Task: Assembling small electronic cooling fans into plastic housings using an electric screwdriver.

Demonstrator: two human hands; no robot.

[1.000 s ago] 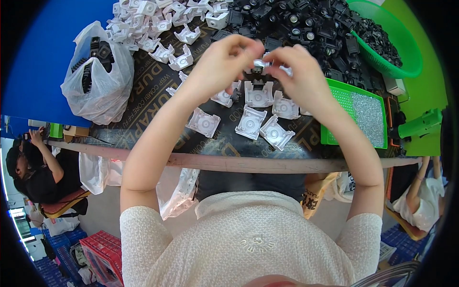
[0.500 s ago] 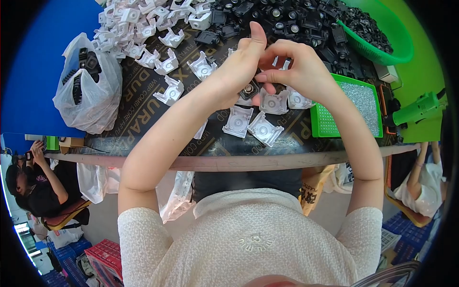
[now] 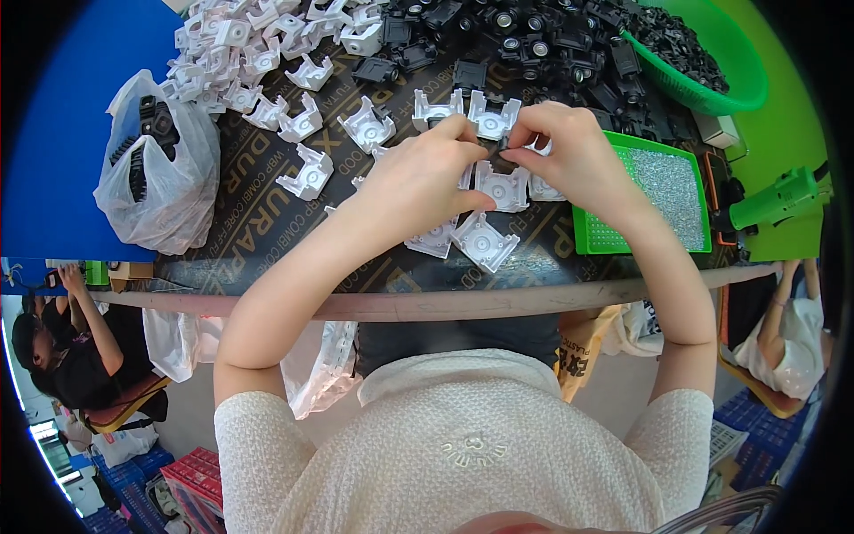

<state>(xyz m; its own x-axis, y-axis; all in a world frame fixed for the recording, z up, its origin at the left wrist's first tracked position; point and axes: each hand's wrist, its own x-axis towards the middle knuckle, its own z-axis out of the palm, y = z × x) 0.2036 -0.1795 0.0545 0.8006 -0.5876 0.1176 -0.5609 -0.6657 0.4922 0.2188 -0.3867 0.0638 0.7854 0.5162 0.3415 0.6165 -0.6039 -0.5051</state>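
My left hand (image 3: 425,173) is closed over the middle of the board, its thumb stretched toward the right. Whatever it holds is hidden under the palm and fingers. Close beside it, my right hand (image 3: 569,151) pinches a small dark piece (image 3: 503,142) between thumb and forefinger; its kind is too small to make out. White plastic housings with a round centre lie around both hands: one housing (image 3: 503,187) between them, another (image 3: 485,241) nearer the table edge, and one more (image 3: 494,116) just beyond the fingertips.
White housings (image 3: 236,36) are heaped at the far left, black parts (image 3: 534,44) at the far middle. To the right stand a green tray (image 3: 596,233) of small silvery pieces, a green basket (image 3: 743,98) and a green power tool (image 3: 783,200). A plastic bag (image 3: 165,200) sits left.
My left hand has turned palm down, hiding the black part with the round metal centre seen earlier. My right hand has shifted slightly right and down, now pinching the small dark piece.
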